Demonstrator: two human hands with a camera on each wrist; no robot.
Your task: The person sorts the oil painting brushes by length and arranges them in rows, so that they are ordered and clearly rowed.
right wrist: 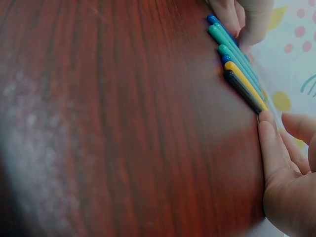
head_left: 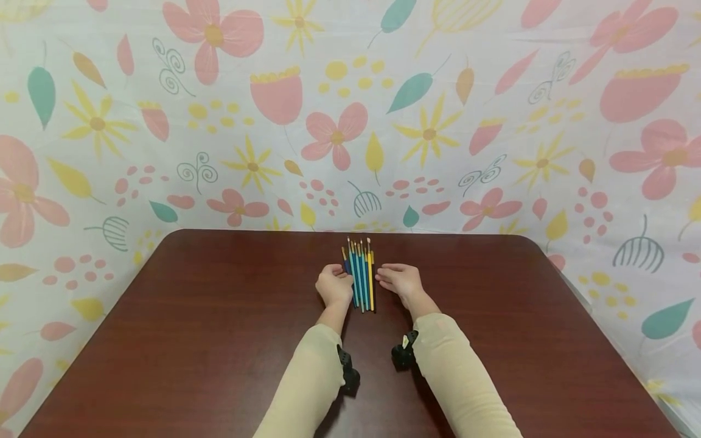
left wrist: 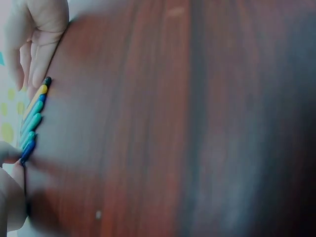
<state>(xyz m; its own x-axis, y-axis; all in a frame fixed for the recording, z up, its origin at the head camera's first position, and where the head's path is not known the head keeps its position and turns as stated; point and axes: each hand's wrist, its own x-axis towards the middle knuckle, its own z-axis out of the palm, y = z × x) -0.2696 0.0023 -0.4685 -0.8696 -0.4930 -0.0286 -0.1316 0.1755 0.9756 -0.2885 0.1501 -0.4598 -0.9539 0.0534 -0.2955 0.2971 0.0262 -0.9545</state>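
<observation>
Several paintbrushes (head_left: 360, 278) between right grip (head_left: 402, 282), fingers relaxed, and left grip (head_left: 334, 286), hold unclear.

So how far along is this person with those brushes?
Apparently done: the brushes lie side by side in one group. In hand: the left hand and right hand flank them. Perhaps remaining: evening up the tips, which don't line up.

Yellow paintbrush (head_left: 370, 293): one, centre of the frame
Black paintbrush (right wrist: 242, 91): one
Blue and teal paintbrushes (head_left: 359, 280): several, too close-packed to count surely
Hands (head_left: 401, 281): two
Cream sleeves (head_left: 312, 377): two, lower centre
Black wrist devices (head_left: 403, 354): two
Desk (head_left: 191, 334): one
Floral backdrop (head_left: 339, 73): one, upper frame
</observation>
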